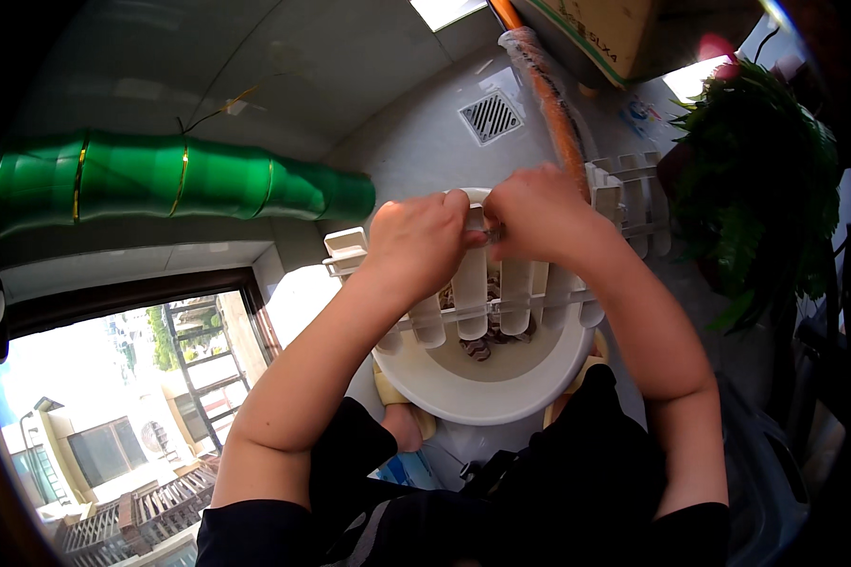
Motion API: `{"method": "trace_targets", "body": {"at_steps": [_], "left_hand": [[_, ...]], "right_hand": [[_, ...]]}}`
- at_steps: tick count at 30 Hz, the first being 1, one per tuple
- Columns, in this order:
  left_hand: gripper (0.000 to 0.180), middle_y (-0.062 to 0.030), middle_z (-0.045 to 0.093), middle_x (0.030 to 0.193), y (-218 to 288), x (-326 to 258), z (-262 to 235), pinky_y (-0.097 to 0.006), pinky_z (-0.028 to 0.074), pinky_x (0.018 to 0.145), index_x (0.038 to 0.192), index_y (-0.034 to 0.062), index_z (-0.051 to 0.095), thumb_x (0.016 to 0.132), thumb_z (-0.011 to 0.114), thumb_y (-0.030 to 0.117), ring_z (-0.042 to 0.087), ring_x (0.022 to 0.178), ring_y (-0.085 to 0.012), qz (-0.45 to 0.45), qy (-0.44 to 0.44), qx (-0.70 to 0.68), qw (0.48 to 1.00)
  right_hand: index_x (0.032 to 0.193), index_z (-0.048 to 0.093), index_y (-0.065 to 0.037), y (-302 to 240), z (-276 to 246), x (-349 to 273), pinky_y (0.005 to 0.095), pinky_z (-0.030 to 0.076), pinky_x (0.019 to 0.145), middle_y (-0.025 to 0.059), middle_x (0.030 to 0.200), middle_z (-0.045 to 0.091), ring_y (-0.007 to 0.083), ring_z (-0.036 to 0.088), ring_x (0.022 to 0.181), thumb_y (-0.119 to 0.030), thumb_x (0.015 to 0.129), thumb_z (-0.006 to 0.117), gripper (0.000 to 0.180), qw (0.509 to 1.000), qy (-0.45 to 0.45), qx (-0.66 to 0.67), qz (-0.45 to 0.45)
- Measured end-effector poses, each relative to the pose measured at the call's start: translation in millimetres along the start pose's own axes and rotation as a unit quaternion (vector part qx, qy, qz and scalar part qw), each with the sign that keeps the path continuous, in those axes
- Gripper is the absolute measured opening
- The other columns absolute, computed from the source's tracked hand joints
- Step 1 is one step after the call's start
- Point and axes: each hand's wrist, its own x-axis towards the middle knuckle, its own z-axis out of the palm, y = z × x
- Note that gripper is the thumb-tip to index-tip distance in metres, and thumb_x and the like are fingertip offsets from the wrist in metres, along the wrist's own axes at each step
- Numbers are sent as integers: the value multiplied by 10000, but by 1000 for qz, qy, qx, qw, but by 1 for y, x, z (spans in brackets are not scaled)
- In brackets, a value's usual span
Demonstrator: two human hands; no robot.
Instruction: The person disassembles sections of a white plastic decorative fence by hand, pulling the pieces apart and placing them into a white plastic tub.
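Observation:
A white plastic picket fence (pixel 470 293), with rounded slats joined by crossbars, lies across a large white basin (pixel 482 413). My left hand (pixel 424 236) is closed at the fence's far side, thumb and fingers pinching near the top of a middle slat. Right beside it, my right hand (pixel 539 215) is closed at the same slat, its fingers curled down. Something small and greyish shows between the fingertips, too small to name. Beneath the slats, a brown striped cloth (pixel 477 350) lies in the basin in what looks like shallow water.
The basin stands on a grey floor between my feet. A drain grate (pixel 491 117) lies beyond it, near an orange pole (pixel 563 132) in clear wrap. A green bamboo-like tube (pixel 180 178) runs along the left wall. At right are leafy plants (pixel 761 180); a cardboard box (pixel 605 33) is behind.

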Motion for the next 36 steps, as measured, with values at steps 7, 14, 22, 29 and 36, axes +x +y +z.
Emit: {"method": "trace_targets", "body": {"at_steps": [7, 14, 22, 29, 36], "left_hand": [[373, -118, 613, 746, 1, 8, -4, -373, 469, 610, 790, 48, 500, 815, 575, 412, 610, 756, -282, -45, -45, -5, 998], [358, -136, 629, 787, -2, 27, 12, -398, 474, 646, 821, 47, 550, 838, 540, 404, 613, 781, -308, -38, -76, -19, 996], [354, -128, 636, 833, -1, 38, 17, -398, 468, 679, 859, 52, 561, 841, 539, 405, 608, 823, -307, -35, -95, -13, 995], [359, -123, 628, 809, 4, 29, 18, -402, 461, 669, 825, 50, 539, 847, 537, 408, 603, 799, -302, -9, -44, -34, 998], [388, -114, 632, 848, -7, 37, 26, -400, 464, 680, 855, 61, 558, 849, 517, 446, 599, 846, -299, -15, -107, -28, 994]], "right_hand": [[748, 692, -137, -3, 24, 7, 352, 498, 658, 84, 802, 655, 234, 645, 772, -271, 628, 749, 188, 998, 45, 6, 31], [688, 666, -105, 0, 46, 12, 377, 492, 642, 88, 704, 639, 259, 637, 708, -264, 615, 742, 190, 992, 103, -30, 68], [791, 689, -130, 6, 35, 12, 350, 514, 681, 83, 819, 669, 235, 656, 786, -280, 640, 751, 222, 991, 46, -32, 122], [800, 681, -100, 27, 19, 8, 377, 514, 700, 115, 847, 657, 265, 644, 824, -277, 672, 738, 226, 992, -14, 97, 81], [791, 681, -90, 6, 35, 10, 370, 515, 680, 110, 824, 661, 261, 647, 808, -266, 717, 699, 191, 995, 15, -19, 99]]}}
